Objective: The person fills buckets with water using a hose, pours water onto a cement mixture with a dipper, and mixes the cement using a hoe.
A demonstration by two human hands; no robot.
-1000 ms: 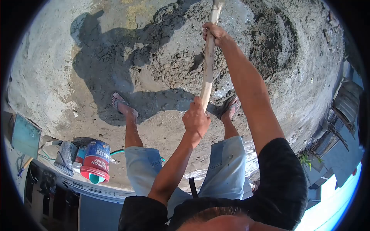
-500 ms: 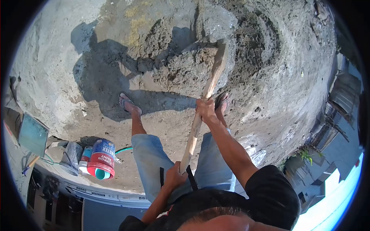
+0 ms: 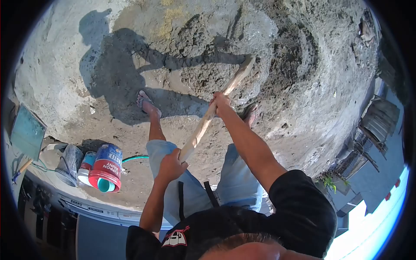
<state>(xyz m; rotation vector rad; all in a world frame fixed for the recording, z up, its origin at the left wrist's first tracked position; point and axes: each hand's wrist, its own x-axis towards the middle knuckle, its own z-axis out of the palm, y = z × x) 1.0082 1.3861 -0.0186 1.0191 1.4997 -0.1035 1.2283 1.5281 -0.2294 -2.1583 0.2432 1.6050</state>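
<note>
My left hand (image 3: 172, 165) is wrapped round the near end of a long, pale wooden tool handle (image 3: 200, 130), in front of my left thigh. Further along, my right hand (image 3: 222, 103) grips the same handle near its middle. The handle slants away to the right, and its far end reaches a heap of wet, lumpy grey mortar (image 3: 203, 74) on the ground. I cannot make out the tool's head at that end. My two feet, in sandals, stand apart on the near side of the heap.
A red and blue paint bucket (image 3: 106, 167) stands at left beside a clear container (image 3: 70, 162) and a green hose (image 3: 135, 158). A greenish panel (image 3: 28, 132) leans further left. Corrugated sheets (image 3: 381, 117) lie at the right edge. My shadow falls across the ground.
The handle's near end has come up and left with my left hand, away from my lap. My right hand has shifted up and left. The handle's far end sits slightly lower in view.
</note>
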